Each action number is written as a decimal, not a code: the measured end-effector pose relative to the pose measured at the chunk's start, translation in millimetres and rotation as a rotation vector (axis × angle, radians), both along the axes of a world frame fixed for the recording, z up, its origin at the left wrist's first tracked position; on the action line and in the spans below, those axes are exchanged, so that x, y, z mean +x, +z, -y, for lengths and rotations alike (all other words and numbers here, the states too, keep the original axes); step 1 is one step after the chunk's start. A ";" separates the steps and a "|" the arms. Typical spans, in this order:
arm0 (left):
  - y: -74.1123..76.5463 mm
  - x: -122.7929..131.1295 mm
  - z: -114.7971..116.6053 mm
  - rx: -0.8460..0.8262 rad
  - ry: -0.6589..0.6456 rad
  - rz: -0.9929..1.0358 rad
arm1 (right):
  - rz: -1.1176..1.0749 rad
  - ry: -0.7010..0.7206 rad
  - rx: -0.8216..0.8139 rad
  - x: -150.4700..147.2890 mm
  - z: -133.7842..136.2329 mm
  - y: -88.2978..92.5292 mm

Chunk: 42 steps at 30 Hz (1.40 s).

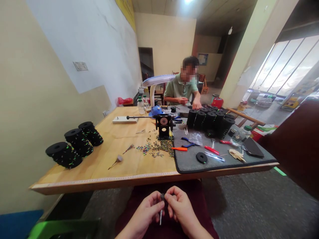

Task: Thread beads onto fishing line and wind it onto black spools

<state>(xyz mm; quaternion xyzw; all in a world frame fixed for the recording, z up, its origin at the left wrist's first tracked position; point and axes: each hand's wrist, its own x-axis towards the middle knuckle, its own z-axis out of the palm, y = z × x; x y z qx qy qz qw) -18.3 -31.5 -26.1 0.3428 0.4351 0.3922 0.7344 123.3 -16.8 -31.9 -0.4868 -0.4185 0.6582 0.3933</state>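
My left hand [152,207] pinches a small dark bundle [162,197] with a thin white stem [160,217] hanging down from it. My right hand [179,204] meets it from the other side, thumb and forefinger closed at the dark end. Both hands are over my lap, just below the table's front edge. The bundle is too small to name its kind. On the table beyond lie two similar bundles with thin stems, a greyish one [119,159] and a darker one [130,147].
A winding machine [163,127] stands mid-table behind scattered small metallic pieces [161,147]. Black foam spools stand left [74,137] and right [210,119]. The grey mat [184,162] bears pliers [188,142], a red-handled tool [211,150] and a glass jar [241,134]. A co-worker [179,88] sits opposite.
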 end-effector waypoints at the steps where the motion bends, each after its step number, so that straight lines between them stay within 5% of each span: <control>1: 0.5 0.6 -0.2 0.005 -0.005 0.000 | -0.001 -0.001 0.003 -0.1 0.0 0.3; 10: -0.2 3.9 0.0 0.000 0.000 0.088 | -0.010 -0.044 0.014 -2.7 -1.7 -2.2; 22: -0.4 6.3 -2.7 0.027 0.110 -0.100 | 0.023 -0.023 0.019 -0.4 -1.1 -6.8; 42: -8.3 1.9 -5.4 0.112 0.184 -0.134 | 0.026 0.077 -0.100 0.3 6.0 -4.2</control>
